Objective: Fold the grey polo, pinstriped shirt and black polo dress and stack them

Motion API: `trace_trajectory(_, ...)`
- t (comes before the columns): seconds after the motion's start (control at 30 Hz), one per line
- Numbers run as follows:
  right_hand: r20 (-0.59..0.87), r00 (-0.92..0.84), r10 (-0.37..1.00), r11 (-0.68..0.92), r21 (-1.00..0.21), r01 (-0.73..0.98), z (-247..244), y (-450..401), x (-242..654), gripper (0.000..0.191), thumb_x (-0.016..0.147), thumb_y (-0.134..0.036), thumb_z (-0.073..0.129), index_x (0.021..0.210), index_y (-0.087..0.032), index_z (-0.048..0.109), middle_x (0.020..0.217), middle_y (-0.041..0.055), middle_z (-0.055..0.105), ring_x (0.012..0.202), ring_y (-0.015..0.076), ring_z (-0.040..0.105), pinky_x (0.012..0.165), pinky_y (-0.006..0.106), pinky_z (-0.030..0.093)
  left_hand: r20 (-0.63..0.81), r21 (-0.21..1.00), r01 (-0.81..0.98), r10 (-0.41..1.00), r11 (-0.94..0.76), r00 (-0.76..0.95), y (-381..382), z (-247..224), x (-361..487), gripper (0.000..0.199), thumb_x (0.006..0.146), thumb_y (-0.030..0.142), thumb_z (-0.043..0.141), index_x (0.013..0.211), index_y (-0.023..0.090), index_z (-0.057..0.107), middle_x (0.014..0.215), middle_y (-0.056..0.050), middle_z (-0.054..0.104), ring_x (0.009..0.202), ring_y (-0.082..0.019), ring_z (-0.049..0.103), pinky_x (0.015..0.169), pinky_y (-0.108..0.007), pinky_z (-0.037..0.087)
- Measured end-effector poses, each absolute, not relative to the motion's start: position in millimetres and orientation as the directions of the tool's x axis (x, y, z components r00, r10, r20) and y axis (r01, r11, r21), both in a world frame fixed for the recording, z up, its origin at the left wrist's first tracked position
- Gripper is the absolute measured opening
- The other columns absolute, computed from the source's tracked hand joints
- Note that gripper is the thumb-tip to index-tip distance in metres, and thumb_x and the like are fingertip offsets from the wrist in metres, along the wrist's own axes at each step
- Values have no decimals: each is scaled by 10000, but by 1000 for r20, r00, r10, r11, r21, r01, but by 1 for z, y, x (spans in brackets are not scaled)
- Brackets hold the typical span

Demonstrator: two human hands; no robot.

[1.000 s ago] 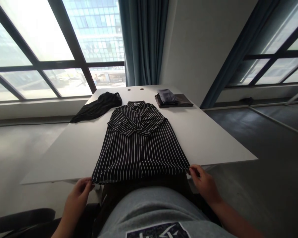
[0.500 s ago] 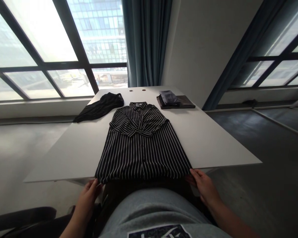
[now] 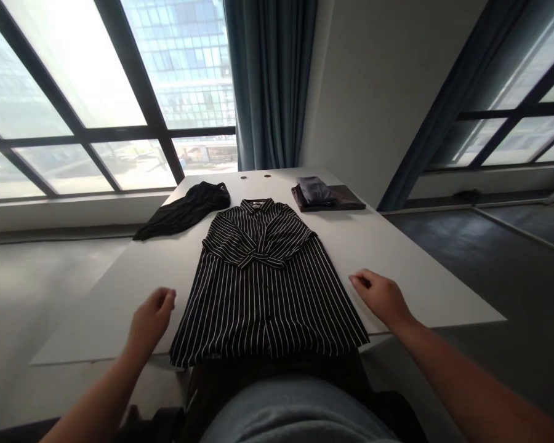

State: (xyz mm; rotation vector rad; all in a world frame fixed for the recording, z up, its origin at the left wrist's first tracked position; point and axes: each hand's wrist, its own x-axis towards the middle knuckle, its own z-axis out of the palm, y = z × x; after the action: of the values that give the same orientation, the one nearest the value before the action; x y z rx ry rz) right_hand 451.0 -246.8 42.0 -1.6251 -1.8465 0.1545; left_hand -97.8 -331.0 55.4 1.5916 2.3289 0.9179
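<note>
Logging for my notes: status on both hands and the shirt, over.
Left hand, right hand: both empty, either side of striped shirt. Shirt flat on table, sleeves folded across. Black garment, folded clothes beyond it.

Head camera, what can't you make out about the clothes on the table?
Head view:
- dark folded stack: lower layers hidden beneath the blue-grey folded piece on top.
- black garment: its type, hidden by its own crumpled folds.
- striped shirt: collar label too small to read.
</note>
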Motion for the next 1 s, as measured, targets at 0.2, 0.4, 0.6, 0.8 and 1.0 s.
trace_trajectory(0.2, 260, -273, 926, 332, -220, 917, 61, -94, 388, 284, 983, -354, 520, 896, -208, 748, 946, 74, 774, 865, 213, 697, 751, 278, 444, 64, 196, 966, 981, 169, -185, -165, 94, -76, 478, 991, 521, 363, 992, 234, 745, 977, -75, 798, 924, -255, 729, 694, -301, 455)
trace_trajectory(0.4, 80, -333, 939, 340, -95, 936, 67, 39, 322, 315, 995, -278, 500, 1146, -211, 768, 1200, 112, 761, 1074, 257, 700, 883, 308, 495, -35, -54, 998, 998, 41, -43, -20, 102, -59, 480, 1014, 440, 384, 1247, 244, 756, 1259, -141, 758, 1129, -328, 711, 859, -369, 531)
trace_trajectory(0.6, -113, -444, 889, 439, -68, 896, 52, 126, 292, 577, 948, -312, 623, 1521, -349, 566, 1390, 73, 695, 1207, 277, 674, 961, 339, 513, -181, -134, 981, 977, -137, 112, 61, 87, -72, 533, 970, 383, 548, 1502, 367, 583, 1437, -91, 676, 1254, -332, 653, 985, -403, 519)
trace_trajectory(0.8, -239, -509, 827, 523, -7, 852, 41, 171, 285, 450, 936, -345, 657, 1381, -279, 662, 1349, 101, 702, 1177, 292, 672, 939, 351, 508, -303, -180, 961, 941, -212, 150, 98, 74, -98, 567, 971, 372, 591, 1528, 274, 560, 1284, -124, 738, 1083, -286, 689, 979, -401, 500)
trace_trajectory(1.0, -277, -548, 789, 585, 68, 808, 51, 197, 291, 262, 930, -271, 646, 1169, -227, 742, 1198, 86, 756, 1019, 245, 696, 843, 308, 487, -394, -168, 942, 896, -289, 205, 119, 69, -107, 472, 950, 409, 574, 1408, 342, 670, 1231, -75, 763, 1012, -263, 703, 938, -349, 510)
